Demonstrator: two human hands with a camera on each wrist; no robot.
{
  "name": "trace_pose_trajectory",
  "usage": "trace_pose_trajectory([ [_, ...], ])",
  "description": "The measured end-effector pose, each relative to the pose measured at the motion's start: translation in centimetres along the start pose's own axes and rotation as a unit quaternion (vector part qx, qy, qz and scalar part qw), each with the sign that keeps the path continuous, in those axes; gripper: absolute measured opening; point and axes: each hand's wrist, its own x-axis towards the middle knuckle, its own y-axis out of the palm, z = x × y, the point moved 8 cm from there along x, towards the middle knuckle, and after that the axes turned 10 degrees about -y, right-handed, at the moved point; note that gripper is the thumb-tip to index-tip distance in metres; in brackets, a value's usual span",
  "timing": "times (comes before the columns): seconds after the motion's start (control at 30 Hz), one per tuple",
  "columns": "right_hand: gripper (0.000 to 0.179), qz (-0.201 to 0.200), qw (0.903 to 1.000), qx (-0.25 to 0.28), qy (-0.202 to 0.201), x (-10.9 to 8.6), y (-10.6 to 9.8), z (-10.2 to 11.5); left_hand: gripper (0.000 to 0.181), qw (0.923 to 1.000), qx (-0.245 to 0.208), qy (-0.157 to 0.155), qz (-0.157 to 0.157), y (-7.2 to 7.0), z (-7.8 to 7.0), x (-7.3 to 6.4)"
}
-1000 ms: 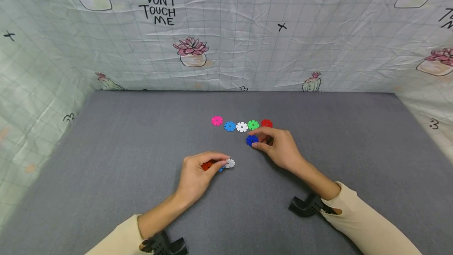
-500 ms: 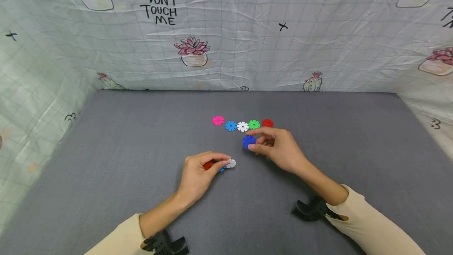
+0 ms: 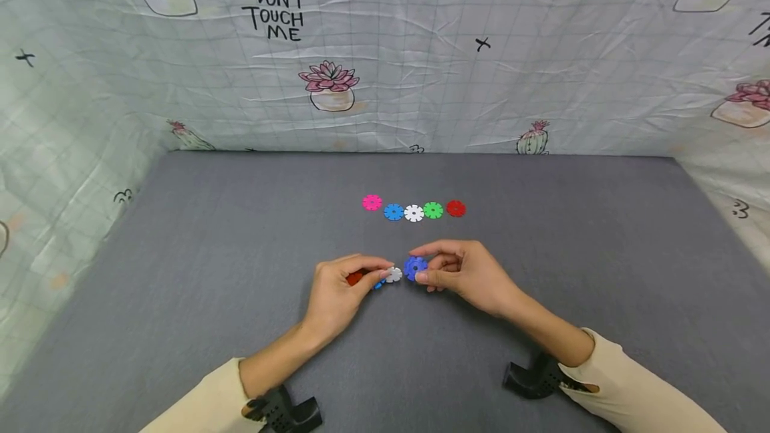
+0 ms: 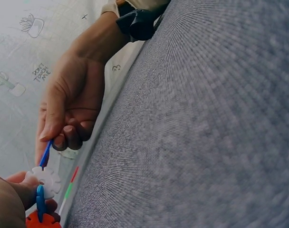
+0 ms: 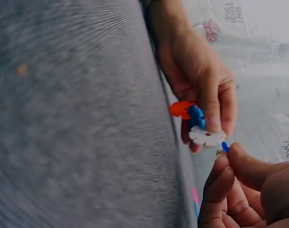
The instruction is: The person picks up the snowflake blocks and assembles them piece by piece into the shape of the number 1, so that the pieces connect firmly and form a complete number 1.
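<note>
Between thumb and fingers, my left hand point(image 3: 333, 293) pinches a white notched interlocking disc point(image 3: 394, 275). A light blue disc point(image 4: 41, 202) is slotted into it, with an orange-red disc point(image 5: 179, 109) joined beyond, partly covered by the fingers. Facing it, my right hand point(image 3: 475, 276) grips a dark blue notched disc point(image 3: 415, 265) by its edge. In the left wrist view the blue disc's edge is right at the white disc's rim, turned crosswise to it. Both hands are low over the middle of the grey table.
Behind the hands a row of loose discs lies flat: pink point(image 3: 372, 202), light blue point(image 3: 394, 212), white point(image 3: 414, 213), green point(image 3: 433, 210) and red point(image 3: 456, 208). A printed cloth point(image 3: 415, 85) hangs along the far edge of the grey table point(image 3: 210, 232).
My right hand has brought the dark blue disc toward me and slightly left, from near the row to beside the white disc. The left hand has stayed nearly still.
</note>
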Motion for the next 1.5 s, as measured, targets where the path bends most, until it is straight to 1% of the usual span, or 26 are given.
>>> trace_pose_trajectory([
  [0.13,0.037,0.006,0.9998,0.017,0.003,-0.1,0.4,-0.5,0.007,1.0000,0.002,0.002,0.004,0.1,0.0,0.0],
  [0.3,0.037,0.010,0.9997,0.021,-0.001,-0.2,0.6,-0.5,0.008,1.0000,0.004,0.002,0.007,0.2,-0.1,0.0],
  [0.47,0.036,0.015,0.9996,0.024,-0.009,-0.2,0.8,-0.6,0.011,0.9998,0.009,0.009,0.014,0.4,-0.2,-0.1],
  [0.7,0.035,0.014,0.9996,0.022,-0.003,-0.2,0.8,-0.7,0.009,0.9997,0.010,0.014,0.018,0.5,-0.1,-0.1],
  [0.93,0.033,0.016,0.9991,0.039,0.002,-0.3,1.1,-0.8,0.009,0.9994,0.005,0.021,0.027,0.5,-0.3,-0.2],
  [1.2,0.032,0.016,0.9986,0.050,-0.002,-0.4,1.3,-0.8,0.009,0.9989,0.014,0.037,0.023,0.5,-0.5,-0.3],
  [1.37,0.031,0.010,0.9983,0.056,-0.010,-0.5,1.4,-0.6,0.009,0.9986,0.018,0.047,0.018,0.4,-0.7,-0.3],
  [1.5,0.031,0.005,0.9982,0.059,-0.008,-0.5,1.5,-0.5,0.010,0.9982,0.020,0.055,0.013,0.3,-0.9,-0.3],
])
